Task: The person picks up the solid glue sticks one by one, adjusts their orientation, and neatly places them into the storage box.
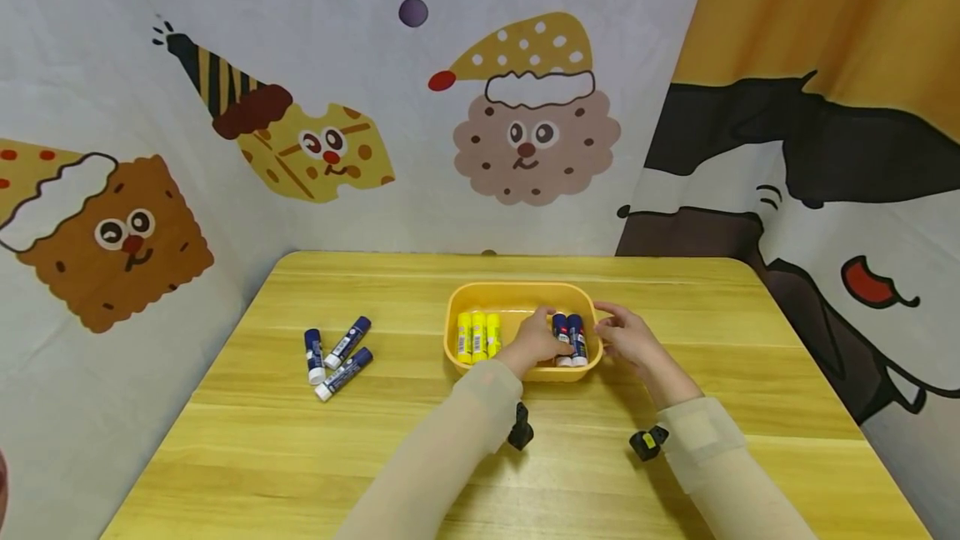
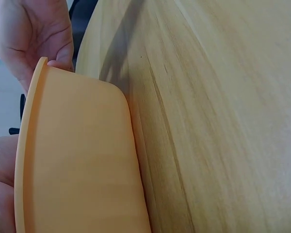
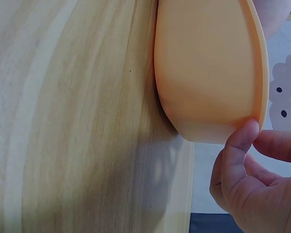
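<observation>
My left hand (image 1: 534,340) reaches over the near rim into the yellow plastic bin (image 1: 517,291). Its thumb and fingers pinch the left one of two dark blue glue sticks (image 1: 562,328) with white ends. The second blue glue stick (image 1: 577,338) lies right beside it, near the bin's right wall. At the bin's left end, three yellow glue sticks (image 1: 478,337) lie side by side. My right hand (image 1: 628,340) touches the bin's right end from outside; in the right wrist view a fingertip (image 3: 246,130) rests against the wall just below the rim.
Three more blue glue sticks (image 1: 347,373) with white ends lie loose on the left of the wooden table (image 1: 420,457). Behind the table's far edge hangs a curtain (image 1: 360,7) with cartoon prints. A small black device (image 1: 648,443) sits at my right wrist.
</observation>
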Demonstrator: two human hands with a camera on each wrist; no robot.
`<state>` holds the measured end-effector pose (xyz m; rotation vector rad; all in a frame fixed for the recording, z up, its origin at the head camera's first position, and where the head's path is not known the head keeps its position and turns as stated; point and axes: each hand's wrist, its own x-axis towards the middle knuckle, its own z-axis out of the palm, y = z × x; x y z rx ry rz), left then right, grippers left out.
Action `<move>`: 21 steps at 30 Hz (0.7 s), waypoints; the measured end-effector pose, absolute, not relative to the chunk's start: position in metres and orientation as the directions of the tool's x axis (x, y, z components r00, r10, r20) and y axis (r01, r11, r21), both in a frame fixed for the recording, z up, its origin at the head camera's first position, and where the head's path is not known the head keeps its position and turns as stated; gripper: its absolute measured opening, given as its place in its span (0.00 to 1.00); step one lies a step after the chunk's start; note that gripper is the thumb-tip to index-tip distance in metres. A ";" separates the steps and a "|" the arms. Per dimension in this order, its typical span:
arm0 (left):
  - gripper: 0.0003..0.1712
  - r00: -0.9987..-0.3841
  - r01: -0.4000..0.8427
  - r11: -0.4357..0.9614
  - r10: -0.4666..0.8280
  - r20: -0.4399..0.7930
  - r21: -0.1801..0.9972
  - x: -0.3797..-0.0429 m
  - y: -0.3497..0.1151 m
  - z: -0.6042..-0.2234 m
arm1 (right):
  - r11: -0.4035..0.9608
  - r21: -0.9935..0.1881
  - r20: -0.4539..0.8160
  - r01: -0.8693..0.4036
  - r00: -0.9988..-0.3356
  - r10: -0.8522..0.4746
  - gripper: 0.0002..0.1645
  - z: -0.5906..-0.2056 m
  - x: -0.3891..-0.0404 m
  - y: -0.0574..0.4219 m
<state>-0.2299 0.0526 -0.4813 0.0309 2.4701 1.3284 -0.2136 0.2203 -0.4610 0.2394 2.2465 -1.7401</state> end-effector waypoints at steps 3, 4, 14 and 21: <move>0.42 -0.944 -0.133 0.568 0.178 -0.279 0.812 -0.229 0.052 -0.479 | 0.256 -0.919 -0.321 0.300 -0.946 -0.047 0.31 -0.461 -0.214 0.221; 0.42 -0.944 -0.134 0.568 0.176 -0.279 0.812 -0.228 0.052 -0.479 | 0.255 -0.919 -0.323 0.301 -0.945 -0.045 0.31 -0.462 -0.214 0.221; 0.33 -0.955 -0.112 0.578 0.162 -0.248 0.808 -0.226 0.045 -0.469 | 0.261 -0.917 -0.323 0.302 -0.946 -0.040 0.31 -0.464 -0.214 0.222; 0.31 -0.967 -0.019 0.608 0.189 -0.169 0.794 -0.231 0.027 -0.458 | 0.271 -0.908 -0.338 0.318 -0.941 -0.027 0.31 -0.463 -0.215 0.221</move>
